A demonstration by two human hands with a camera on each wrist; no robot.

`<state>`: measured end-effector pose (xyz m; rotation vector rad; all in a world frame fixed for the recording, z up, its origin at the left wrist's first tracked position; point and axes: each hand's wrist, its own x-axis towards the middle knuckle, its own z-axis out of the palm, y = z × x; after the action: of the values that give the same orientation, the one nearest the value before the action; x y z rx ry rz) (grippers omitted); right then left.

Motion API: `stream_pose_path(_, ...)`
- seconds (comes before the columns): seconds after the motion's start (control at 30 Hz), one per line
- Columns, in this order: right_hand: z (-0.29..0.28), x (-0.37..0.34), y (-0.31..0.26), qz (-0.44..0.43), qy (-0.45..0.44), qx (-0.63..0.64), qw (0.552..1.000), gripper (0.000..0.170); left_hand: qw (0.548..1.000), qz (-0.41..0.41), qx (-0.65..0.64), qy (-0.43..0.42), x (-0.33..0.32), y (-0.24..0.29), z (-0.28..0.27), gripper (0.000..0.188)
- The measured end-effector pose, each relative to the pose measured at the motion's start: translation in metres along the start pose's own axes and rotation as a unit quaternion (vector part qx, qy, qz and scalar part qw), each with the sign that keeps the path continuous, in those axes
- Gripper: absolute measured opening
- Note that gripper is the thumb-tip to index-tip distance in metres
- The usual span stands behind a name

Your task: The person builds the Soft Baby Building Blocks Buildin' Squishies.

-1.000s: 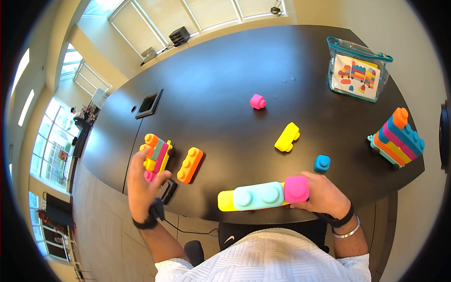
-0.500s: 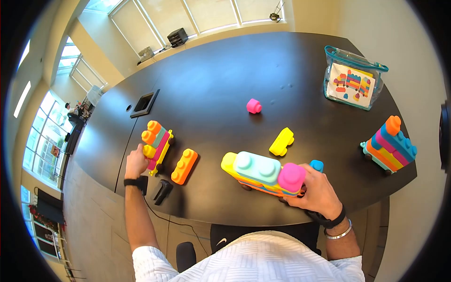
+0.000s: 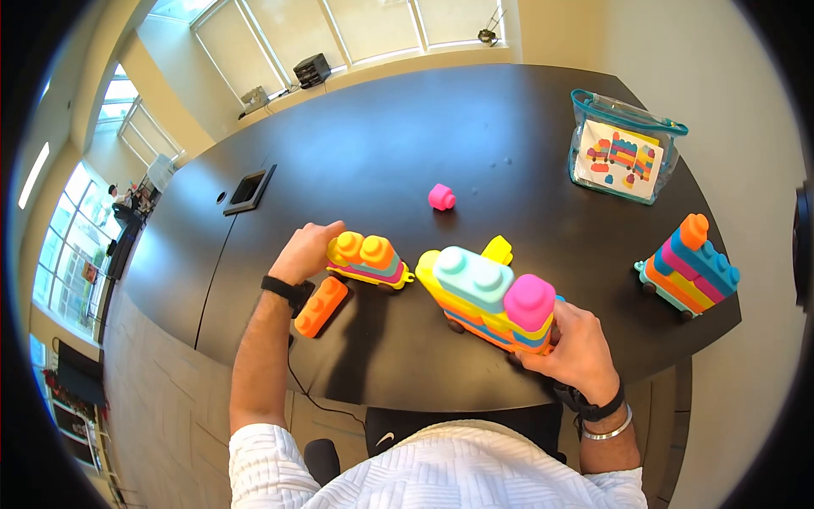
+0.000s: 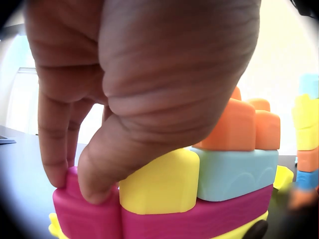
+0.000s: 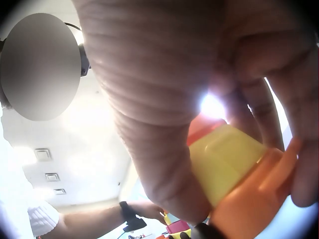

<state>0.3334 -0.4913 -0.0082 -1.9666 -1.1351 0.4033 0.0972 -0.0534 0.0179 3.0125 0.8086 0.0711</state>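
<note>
My left hand [image 3: 309,253] pinches the rear end of a small wheeled block train car [image 3: 370,270], built in yellow, magenta, pale blue and orange. In the left wrist view the thumb and fingers hold a magenta block [image 4: 89,216] beside a yellow block [image 4: 162,184]. My right hand [image 3: 581,352] grips the near right end of a larger block train car [image 3: 483,297], topped by pale blue and pink blocks. In the right wrist view its fingers straddle a yellow block [image 5: 227,159] above an orange base [image 5: 249,204]. The cars' facing ends are close together.
An orange three-stud block [image 3: 322,307] lies by my left wrist. A yellow block [image 3: 498,249] sits behind the larger car, and a pink block [image 3: 442,197] farther back. At right stand a third car [image 3: 688,271] and a clear zip bag [image 3: 623,161].
My left hand took hold of the small car and brought it right, turning it toward the larger car. My right hand lowered and turned the larger car, its left end swinging away from me.
</note>
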Motion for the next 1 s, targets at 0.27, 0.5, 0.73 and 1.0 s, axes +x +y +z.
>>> stream_pose_path(0.27, 0.008, 0.005, -0.004, -0.033, -0.020, -0.030, 0.999, 0.055, 0.999, 0.031, -0.038, 0.020, 0.002, -0.009, 0.012, 0.025)
stream_pose_path(0.5, 0.023, 0.009, -0.003, 0.023, -0.032, -0.014, 0.999, 0.051, 0.998, -0.014, -0.052, 0.024, 0.001, 0.014, 0.014, 0.023)
stream_pose_path(0.73, 0.031, 0.011, -0.005, 0.016, -0.019, -0.001, 1.000, 0.049, 1.000, 0.017, -0.023, -0.005, 0.006, 0.020, 0.014, 0.022)
stream_pose_path(1.0, 0.022, 0.010, -0.007, 0.007, -0.025, -0.021, 0.999, 0.051, 1.000, 0.008, -0.013, 0.014, 0.007, 0.017, 0.023, 0.023)
